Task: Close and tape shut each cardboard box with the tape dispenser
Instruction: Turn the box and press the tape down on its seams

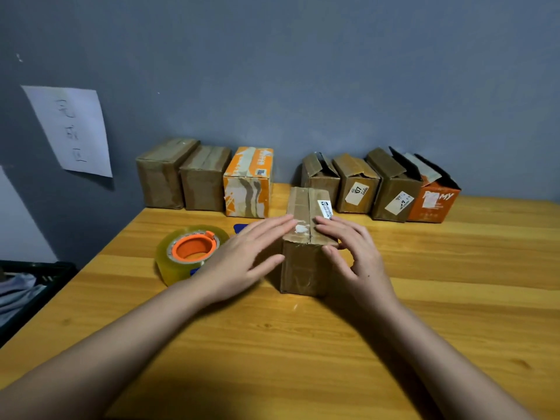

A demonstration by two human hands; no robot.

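Head view: left hand [242, 256] and right hand [353, 253], fingers flat and grasping nothing, press the flaps of the small brown cardboard box [304, 237] closed at frame centre; clear tape roll with orange core [191, 253] waits centre-left on the wooden table [454, 283].

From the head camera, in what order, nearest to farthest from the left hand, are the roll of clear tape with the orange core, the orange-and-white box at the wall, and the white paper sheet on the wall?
1. Roll of clear tape with the orange core: just left of the left hand.
2. Orange-and-white box: behind, at the wall.
3. White paper sheet: far left, on the wall.
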